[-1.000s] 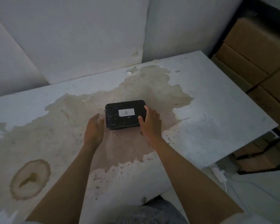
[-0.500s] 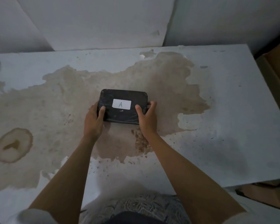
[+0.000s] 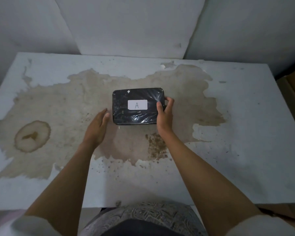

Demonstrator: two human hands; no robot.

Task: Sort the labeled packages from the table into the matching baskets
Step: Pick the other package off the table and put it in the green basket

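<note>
The package (image 3: 138, 106) labelled A lay on the desk (image 3: 245, 116). The right hand (image 3: 164, 114) clasped its right end; the left hand (image 3: 97, 128) hovered open beside its left. Closing both before lifting seemed wise.

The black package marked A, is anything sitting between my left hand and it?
Nothing visible does. The left hand is open beside the left edge of the black package, with only bare stained table in the narrow gap. The right hand grips the package's right end. No basket is in view.
</note>
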